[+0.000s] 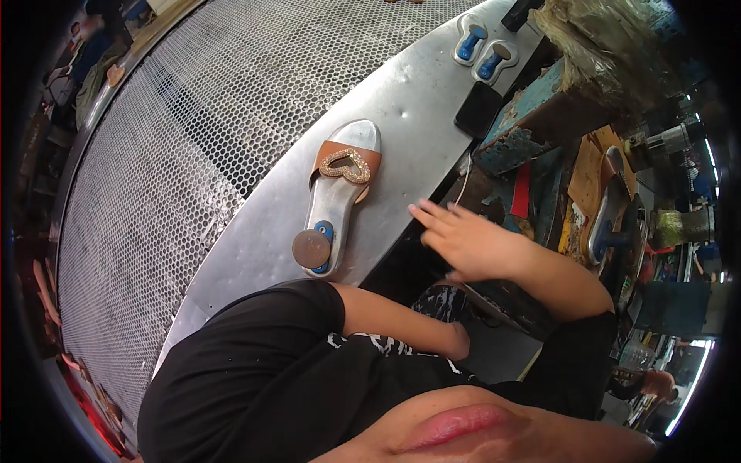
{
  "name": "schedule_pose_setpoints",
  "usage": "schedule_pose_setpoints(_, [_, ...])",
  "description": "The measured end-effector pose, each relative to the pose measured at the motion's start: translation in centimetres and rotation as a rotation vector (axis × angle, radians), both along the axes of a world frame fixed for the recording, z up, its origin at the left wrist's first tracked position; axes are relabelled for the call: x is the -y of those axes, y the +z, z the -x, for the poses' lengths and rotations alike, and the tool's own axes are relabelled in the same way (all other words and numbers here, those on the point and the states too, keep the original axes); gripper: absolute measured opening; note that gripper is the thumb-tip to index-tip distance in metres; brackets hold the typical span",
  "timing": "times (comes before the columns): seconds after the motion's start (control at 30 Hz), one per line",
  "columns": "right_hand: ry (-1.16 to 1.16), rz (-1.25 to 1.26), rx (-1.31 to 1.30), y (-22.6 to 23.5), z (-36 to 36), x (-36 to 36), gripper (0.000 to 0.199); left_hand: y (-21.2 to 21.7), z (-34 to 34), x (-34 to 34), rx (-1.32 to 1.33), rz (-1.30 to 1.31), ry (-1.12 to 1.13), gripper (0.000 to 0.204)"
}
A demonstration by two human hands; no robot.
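On the curved metal ledge (pixel 255 255) lies a tan-strapped slide sandal (pixel 328 193) with a glittering heart ornament, sole up along the ledge. A blue piece with a round brown disc (pixel 311 248) stands at its heel end. My right hand (pixel 471 243) hovers past the ledge's near edge, to the right of the sandal and apart from it. Its fingers are stretched out and it holds nothing. My left arm (pixel 401 320) crosses in front of my body; its far end bends down, and the fingers there are hidden.
Two pale lasts (pixel 482 50) with blue fittings lie at the ledge's far end, near a flat black object (pixel 478 110). Beyond the ledge spreads a honeycomb mesh surface (pixel 193 116). Another sandal (pixel 606 208) rests at right, beside a worn blue-green machine part (pixel 532 116).
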State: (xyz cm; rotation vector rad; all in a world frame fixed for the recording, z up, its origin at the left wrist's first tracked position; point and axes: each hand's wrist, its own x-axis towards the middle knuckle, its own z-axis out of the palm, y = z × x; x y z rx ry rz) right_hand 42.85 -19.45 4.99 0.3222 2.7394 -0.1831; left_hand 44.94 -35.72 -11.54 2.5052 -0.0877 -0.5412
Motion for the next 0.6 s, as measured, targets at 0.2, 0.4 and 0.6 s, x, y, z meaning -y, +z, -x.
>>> schedule_pose_setpoints(0.2, [-0.016,0.188,0.019,-1.1,0.4,0.4,0.061,-0.6,0.2,1.1,-0.021,0.024,0.089,0.024])
schedule_pose_setpoints(0.4, [-0.056,0.223,-0.166,-1.0,2.3,0.5,0.056,-3.0,0.1,2.5,0.016,0.002,0.057,0.023])
schedule_pose_setpoints(0.6, [-0.042,-0.007,-0.155,1.3,3.8,2.2,0.053,-3.1,0.8,3.4,0.118,-0.002,-0.02,0.024])
